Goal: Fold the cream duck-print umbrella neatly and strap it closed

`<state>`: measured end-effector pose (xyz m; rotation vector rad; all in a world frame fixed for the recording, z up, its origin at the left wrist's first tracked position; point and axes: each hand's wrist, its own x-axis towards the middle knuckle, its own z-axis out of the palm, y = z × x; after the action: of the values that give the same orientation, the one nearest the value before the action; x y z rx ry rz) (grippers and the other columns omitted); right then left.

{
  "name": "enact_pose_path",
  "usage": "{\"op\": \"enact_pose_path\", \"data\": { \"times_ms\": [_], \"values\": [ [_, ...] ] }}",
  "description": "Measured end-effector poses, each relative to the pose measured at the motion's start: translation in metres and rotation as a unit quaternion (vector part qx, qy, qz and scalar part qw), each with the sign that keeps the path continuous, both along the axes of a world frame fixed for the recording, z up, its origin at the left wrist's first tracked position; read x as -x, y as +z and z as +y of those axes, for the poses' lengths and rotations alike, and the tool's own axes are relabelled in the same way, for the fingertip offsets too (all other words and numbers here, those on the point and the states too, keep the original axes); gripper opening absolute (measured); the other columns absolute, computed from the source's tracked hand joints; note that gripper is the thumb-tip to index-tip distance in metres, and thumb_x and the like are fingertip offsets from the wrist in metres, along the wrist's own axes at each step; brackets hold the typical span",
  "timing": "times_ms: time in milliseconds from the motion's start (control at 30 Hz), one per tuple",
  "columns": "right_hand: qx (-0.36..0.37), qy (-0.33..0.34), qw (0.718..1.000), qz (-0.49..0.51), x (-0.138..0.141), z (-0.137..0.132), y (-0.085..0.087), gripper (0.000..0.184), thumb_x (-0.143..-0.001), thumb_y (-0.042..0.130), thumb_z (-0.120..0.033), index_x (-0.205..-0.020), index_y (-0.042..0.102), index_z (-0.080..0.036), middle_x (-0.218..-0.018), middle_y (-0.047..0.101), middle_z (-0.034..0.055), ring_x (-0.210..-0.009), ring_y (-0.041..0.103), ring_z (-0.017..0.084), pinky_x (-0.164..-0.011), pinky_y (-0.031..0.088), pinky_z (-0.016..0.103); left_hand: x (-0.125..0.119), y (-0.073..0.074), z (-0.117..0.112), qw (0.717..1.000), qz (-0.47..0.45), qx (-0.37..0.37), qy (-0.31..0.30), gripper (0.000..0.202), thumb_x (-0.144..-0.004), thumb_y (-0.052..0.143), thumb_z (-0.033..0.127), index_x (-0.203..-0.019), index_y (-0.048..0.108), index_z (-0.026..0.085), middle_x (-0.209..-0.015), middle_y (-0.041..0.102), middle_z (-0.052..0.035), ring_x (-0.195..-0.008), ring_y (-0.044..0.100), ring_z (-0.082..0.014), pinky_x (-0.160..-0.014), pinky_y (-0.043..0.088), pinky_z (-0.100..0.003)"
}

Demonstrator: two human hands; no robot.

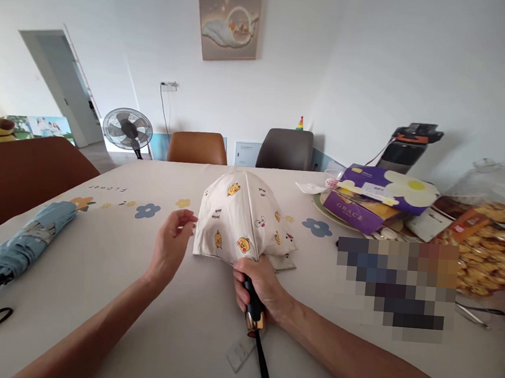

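While left hand [174, 238] empty, umbrella [249, 235] in right hand [266, 283], long axis forward, canopy [235, 214] foremost

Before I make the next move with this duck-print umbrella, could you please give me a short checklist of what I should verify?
1. Right hand around the black handle: ok.
2. Left hand touching the duck-print canopy: cannot tell; fingertips are at its edge.
3. Canopy folds lying tight: not ok; they flare loosely.
4. Black strap clear of fingers: ok.
5. Blue umbrella apart from the canopy: ok.
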<state>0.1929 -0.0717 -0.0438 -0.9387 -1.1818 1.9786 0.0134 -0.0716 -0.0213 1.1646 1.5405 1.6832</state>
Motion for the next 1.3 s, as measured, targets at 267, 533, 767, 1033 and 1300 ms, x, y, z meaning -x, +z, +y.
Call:
{"op": "enact_pose_path", "data": {
  "times_ms": [267, 533, 767, 1033, 1300],
  "values": [
    [-0.036, 0.007, 0.998, -0.049, 0.004, -0.003, 0.007, 0.015, -0.064, 0.045, -0.018, -0.050, 0.040, -0.020, -0.027, 0.039, -0.0058, -0.022, 0.035, 0.009, -0.025, 0.036, 0.022, -0.054, 0.020, 0.002, 0.968, -0.013, 0.098, -0.230, 0.032, -0.071, 0.065, 0.042, -0.088, 0.061, 0.015, -0.088, 0.065, -0.0077, -0.085, 0.059, -0.0206, -0.066, 0.048, -0.025],
    [-0.044, 0.091, 0.993, -0.063, -0.001, -0.001, 0.008, 0.020, -0.068, 0.048, -0.020, -0.048, 0.044, -0.017, -0.029, 0.044, -0.0046, -0.023, 0.037, 0.008, -0.027, 0.037, 0.020, -0.046, 0.032, 0.048, 0.925, -0.297, 0.091, -0.221, 0.047, -0.068, 0.067, 0.046, -0.101, 0.061, 0.014, -0.094, 0.067, -0.0104, -0.088, 0.063, -0.0245, -0.076, 0.053, -0.032],
    [0.000, 0.107, 0.993, -0.055, 0.001, 0.003, 0.010, 0.023, -0.072, 0.055, -0.030, -0.055, 0.047, -0.017, -0.035, 0.045, -0.0058, -0.026, 0.039, 0.008, -0.029, 0.039, 0.021, -0.044, 0.027, 0.056, 0.920, -0.355, 0.094, -0.135, 0.045, -0.067, 0.068, 0.037, -0.105, 0.060, 0.014, -0.094, 0.068, -0.0086, -0.084, 0.064, -0.0224, -0.075, 0.054, -0.031],
    [0.018, 0.145, 0.988, -0.047, -0.002, 0.006, 0.014, 0.020, -0.069, 0.053, -0.027, -0.054, 0.043, -0.018, -0.031, 0.041, -0.0065, -0.025, 0.036, 0.008, -0.028, 0.034, 0.020, -0.037, 0.031, 0.055, 0.920, -0.338, 0.083, -0.180, 0.050, -0.067, 0.067, 0.048, -0.105, 0.060, 0.017, -0.095, 0.067, -0.0086, -0.087, 0.063, -0.0239, -0.078, 0.052, -0.032],
    [-0.028, 0.177, 0.982, -0.064, -0.002, -0.002, 0.015, 0.015, -0.062, 0.049, -0.019, -0.049, 0.042, -0.019, -0.027, 0.042, -0.0052, -0.023, 0.035, 0.008, -0.027, 0.034, 0.020, 0.023, 0.032, 0.084, 0.935, -0.332, 0.034, -0.118, 0.027, -0.074, 0.058, 0.040, -0.088, 0.059, 0.017, -0.073, 0.066, -0.0042, -0.077, 0.063, -0.0204, -0.073, 0.051, -0.030]
  ]
}}
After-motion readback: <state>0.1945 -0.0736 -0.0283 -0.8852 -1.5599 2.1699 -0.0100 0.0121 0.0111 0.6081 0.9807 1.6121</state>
